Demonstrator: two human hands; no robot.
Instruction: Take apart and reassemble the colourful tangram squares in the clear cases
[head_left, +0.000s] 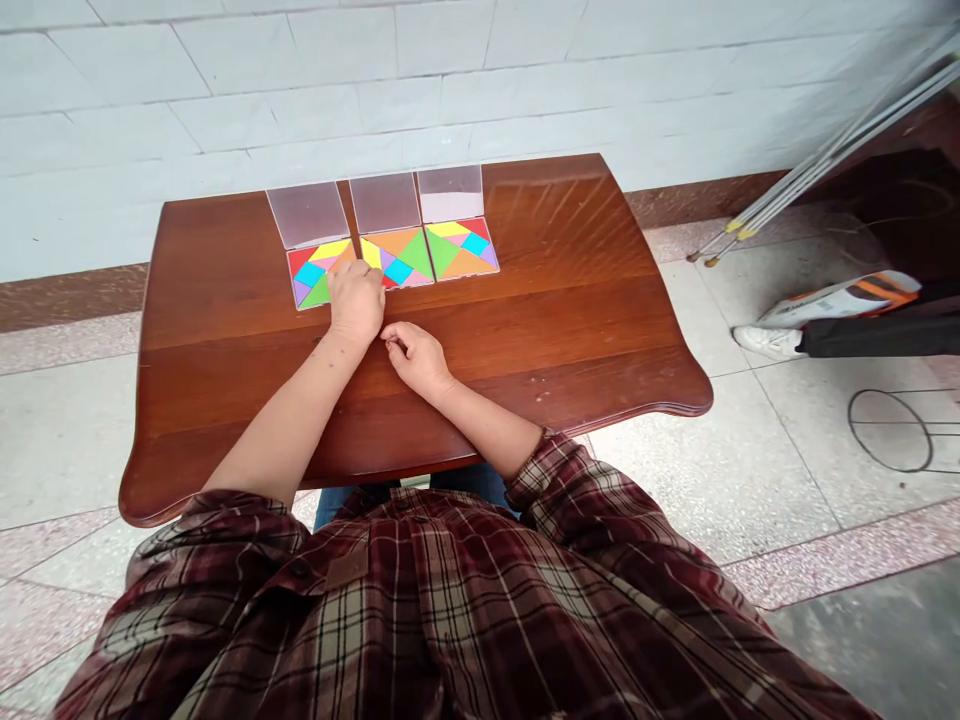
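Three square tangram sets in bright coloured triangles lie side by side on the far part of the table. My left hand (356,302) rests over the right corner of the left set (313,276), its fingertips on an orange piece, and it hides part of that set. Whether those fingers grip the piece I cannot tell. The middle set (399,258) touches my left fingers at its left edge. The right set (461,250) stands apart from both hands. My right hand (416,358) lies curled on the bare wood just below, holding nothing.
Behind each set lies a translucent plastic sheet (308,215) (385,202) (450,193) at the far edge of the polished wooden table (555,290). A tiled wall stands behind it. Metal poles (825,160) lean at the right, near a person's white shoe (765,342).
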